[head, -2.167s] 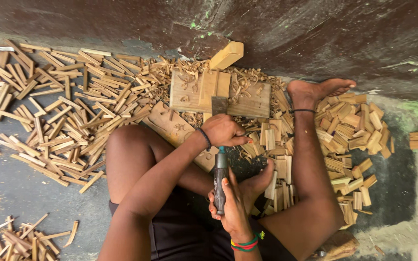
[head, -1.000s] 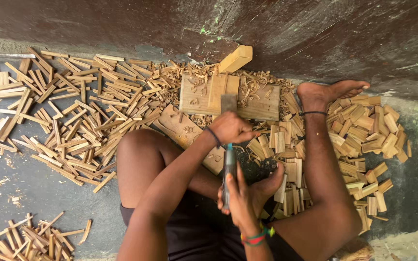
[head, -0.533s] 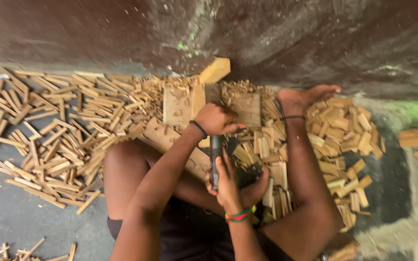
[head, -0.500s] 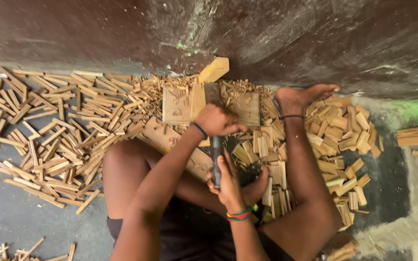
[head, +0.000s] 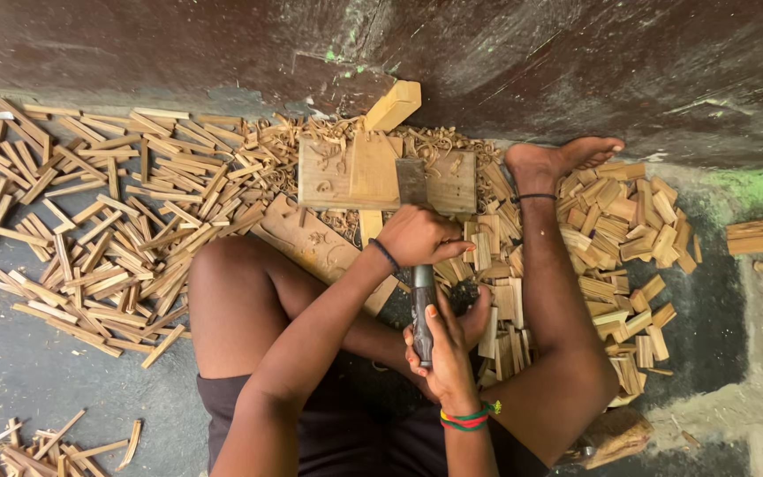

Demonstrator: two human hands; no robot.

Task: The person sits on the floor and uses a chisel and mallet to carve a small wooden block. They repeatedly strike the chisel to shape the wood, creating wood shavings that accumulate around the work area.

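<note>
Grey floor (head: 37, 371), wood strips (head: 108, 221), knife (head: 421, 305) in right hand (head: 443, 358)

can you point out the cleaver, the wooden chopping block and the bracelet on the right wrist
cleaver (head: 422, 305), head view, on the dark handle between the two hands
wooden chopping block (head: 327, 175), head view, on its bare top left of the blade
bracelet (head: 464, 419), head view, on the striped band at the right wrist
</note>
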